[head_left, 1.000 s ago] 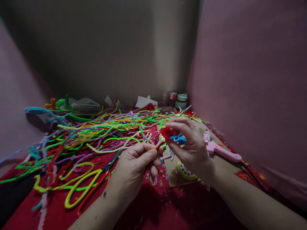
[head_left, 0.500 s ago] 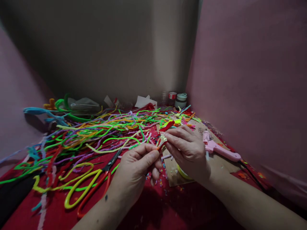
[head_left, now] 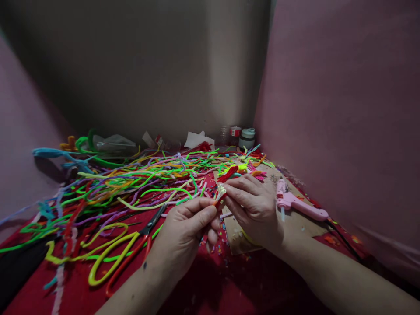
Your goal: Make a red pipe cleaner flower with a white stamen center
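Observation:
My left hand (head_left: 187, 227) pinches a short stem topped by a small cream tuft (head_left: 221, 191), held just above the red cloth (head_left: 210, 280). My right hand (head_left: 254, 203) is curled, its fingertips closed against the same tuft from the right. A red pipe-cleaner piece (head_left: 228, 173) sticks up behind the right hand's fingers. Both hands hover over a piece of brown cardboard (head_left: 243, 238) with a yellow tape roll partly hidden under the right wrist.
A wide tangle of coloured pipe cleaners (head_left: 131, 179) covers the cloth to the left. Scissors with orange handles (head_left: 138, 245) lie near my left forearm. A pink glue gun (head_left: 295, 203) rests at the right. Small jars (head_left: 246, 137) stand at the back corner. Walls close in around.
My right hand has turned palm down and come onto the tuft. The blue piece seen in its fingers a second ago is no longer visible. My left hand has barely moved.

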{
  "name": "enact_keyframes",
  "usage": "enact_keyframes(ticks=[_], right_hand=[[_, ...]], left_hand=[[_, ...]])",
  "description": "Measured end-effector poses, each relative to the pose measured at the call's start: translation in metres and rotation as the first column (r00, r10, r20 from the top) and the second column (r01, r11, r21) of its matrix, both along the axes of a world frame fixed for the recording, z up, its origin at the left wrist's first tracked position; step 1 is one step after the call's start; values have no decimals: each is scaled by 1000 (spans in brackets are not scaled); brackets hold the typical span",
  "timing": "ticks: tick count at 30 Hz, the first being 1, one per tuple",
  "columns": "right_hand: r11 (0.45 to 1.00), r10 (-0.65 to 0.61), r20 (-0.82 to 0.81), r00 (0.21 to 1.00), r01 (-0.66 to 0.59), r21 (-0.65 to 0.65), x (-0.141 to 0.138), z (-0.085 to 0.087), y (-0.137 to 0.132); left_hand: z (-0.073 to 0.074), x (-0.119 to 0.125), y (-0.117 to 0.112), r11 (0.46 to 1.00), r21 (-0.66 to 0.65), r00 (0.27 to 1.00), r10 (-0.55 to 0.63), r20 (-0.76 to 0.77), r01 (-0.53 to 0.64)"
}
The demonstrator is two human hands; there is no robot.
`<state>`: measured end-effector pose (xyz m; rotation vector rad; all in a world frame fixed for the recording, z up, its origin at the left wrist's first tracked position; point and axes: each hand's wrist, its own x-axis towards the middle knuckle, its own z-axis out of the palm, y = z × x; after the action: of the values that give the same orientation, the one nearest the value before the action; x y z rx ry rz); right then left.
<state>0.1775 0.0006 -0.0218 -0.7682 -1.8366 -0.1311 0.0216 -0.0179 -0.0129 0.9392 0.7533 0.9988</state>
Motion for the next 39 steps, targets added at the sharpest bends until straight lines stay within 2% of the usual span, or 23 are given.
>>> enact_keyframes(ticks=[6,10,12,15,17,19,21,29,33,36,39], right_hand=[[997,57,-27,998,-58,-47,5,6,7],[981,-42,-233,971,-4,-193,24,23,13],[962,-98,-257,961,26,-271,35,30,18],[902,-153,-103,983,96,-420,48,34,34],[844,-134,59,989,145,-517,52,31,48],[790,-127,266,956,260,-555,53,26,62],[761,-136,425,895,369,-534,52,21,75],[691,-228,485,845,491,-531,41,9,115],[667,-231,411,882,451,-593,40,4,122],[685,-220,262,940,340,-644,46,8,120],[706,-214,39,976,182,-685,53,16,111]], left_hand=[[2,-2,3,999,-16,999,37,-7,-37],[5,-6,8,990,12,990,138,38,-138],[6,-8,10,985,10,984,170,53,-171],[7,-8,11,983,2,982,182,53,-182],[7,-8,10,984,-5,982,181,52,-181],[7,-8,10,984,-1,982,179,51,-180],[6,-9,11,984,15,983,178,50,-179],[1,-15,18,985,46,986,164,41,-166],[0,-15,18,985,37,985,167,42,-169],[0,-16,18,986,25,985,163,51,-165],[-1,-16,19,986,14,984,163,77,-165]])
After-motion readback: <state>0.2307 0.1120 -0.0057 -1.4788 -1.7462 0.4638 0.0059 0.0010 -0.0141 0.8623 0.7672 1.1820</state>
